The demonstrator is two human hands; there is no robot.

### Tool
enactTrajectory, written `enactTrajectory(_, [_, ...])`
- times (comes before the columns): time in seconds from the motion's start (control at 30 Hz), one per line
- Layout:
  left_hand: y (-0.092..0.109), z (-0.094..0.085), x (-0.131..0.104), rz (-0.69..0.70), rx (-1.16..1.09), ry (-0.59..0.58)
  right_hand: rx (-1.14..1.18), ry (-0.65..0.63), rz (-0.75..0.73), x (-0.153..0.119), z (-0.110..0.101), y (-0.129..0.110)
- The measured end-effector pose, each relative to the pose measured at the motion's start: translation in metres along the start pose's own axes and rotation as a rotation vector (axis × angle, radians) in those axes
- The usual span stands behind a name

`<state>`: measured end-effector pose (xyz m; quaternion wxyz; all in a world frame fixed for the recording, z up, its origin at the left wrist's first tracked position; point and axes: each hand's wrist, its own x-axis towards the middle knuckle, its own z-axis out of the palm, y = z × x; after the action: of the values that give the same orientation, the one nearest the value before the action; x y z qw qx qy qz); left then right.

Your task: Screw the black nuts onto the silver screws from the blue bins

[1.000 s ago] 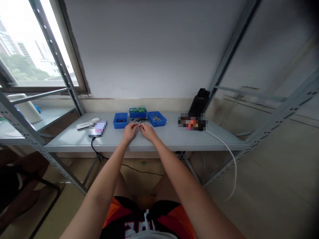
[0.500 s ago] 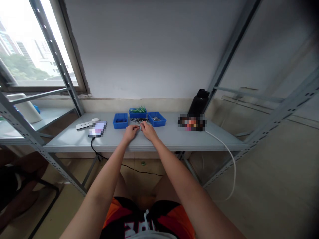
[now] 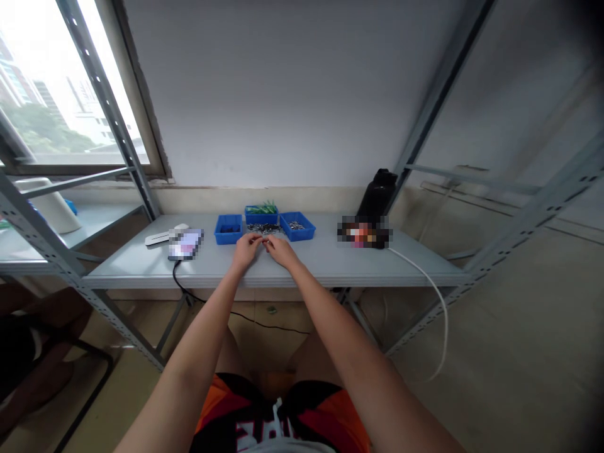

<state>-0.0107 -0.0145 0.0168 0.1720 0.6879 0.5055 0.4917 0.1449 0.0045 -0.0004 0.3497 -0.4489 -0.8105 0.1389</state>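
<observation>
I have my left hand (image 3: 246, 250) and my right hand (image 3: 282, 250) close to each other, low in the middle of the frame. The fingers on both hands look pinched on a tiny piece (image 3: 265, 239), right between the tips. It is too small for me to tell its shape. It sits just on my side of the messy pile (image 3: 264, 228) of little dark and shiny bits.

I think this is a job for soft, small moves. I would hold one side steady with the left fingers and let the right ones do the fine turning or nudging. A hard squeeze could make the piece pop away into the pile, and then it would be tricky to find. Keeping it low over the worktop (image 3: 325, 259) means a drop would not go far. I would also watch my knuckles, as the left blue bin (image 3: 229, 239) and the right blue bin (image 3: 299, 235) are near. The back blue bin (image 3: 262, 219), with green bits in it, is behind the pile.

Both arms reach up from the bottom of the frame and lean in, like a pointy roof. My wrists are low, by the worktop, and my fingers curl in toward each other.
</observation>
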Motion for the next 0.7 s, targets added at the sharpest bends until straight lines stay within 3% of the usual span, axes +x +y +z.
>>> enactTrajectory(0.37, [0.002,0.000,-0.002,-0.054,0.020,-0.002,0.077,0.078,0.026,0.002,0.000,0.003])
enactTrajectory(0.53, [-0.004,0.002,0.000,-0.034,0.044,-0.016,0.218,0.118,0.072,0.004,0.000,0.006])
enactTrajectory(0.7, [-0.009,0.004,0.002,-0.013,0.067,-0.041,0.343,0.055,0.059,0.004,-0.002,0.007])
